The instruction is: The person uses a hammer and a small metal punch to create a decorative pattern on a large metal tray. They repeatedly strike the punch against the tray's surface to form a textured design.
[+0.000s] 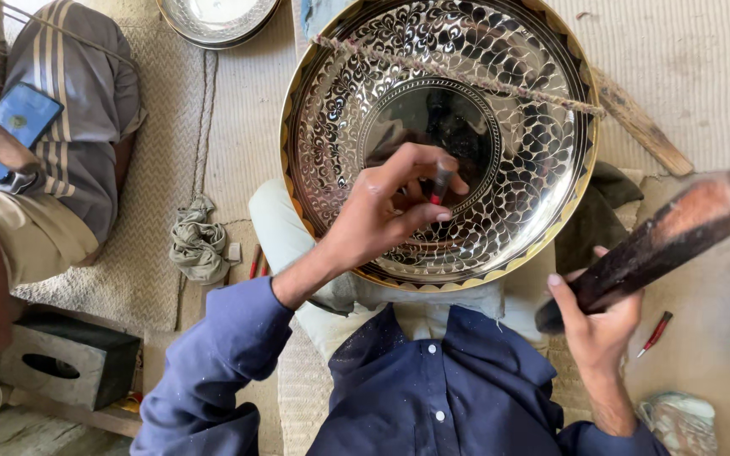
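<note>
A large round engraved metal plate point(534, 143) with a scale pattern and golden rim rests on my lap. My left hand point(382, 211) pinches a small dark chisel point(441, 181) with a red band, its tip set against the plate near the central ring. To the right of the plate, my right hand point(597, 325) grips the handle of a dark wooden mallet point(678, 232), raised and blurred. A twisted cord point(466, 76) crosses the upper part of the plate.
Another person sits at the left holding a blue phone point(10, 127). A crumpled rag point(198, 241) lies on the woven mat. A second plate point(217, 19) is at the top, a wooden stick point(642, 124) and a red-handled tool point(656, 332) at the right, a dark box point(69, 363) lower left.
</note>
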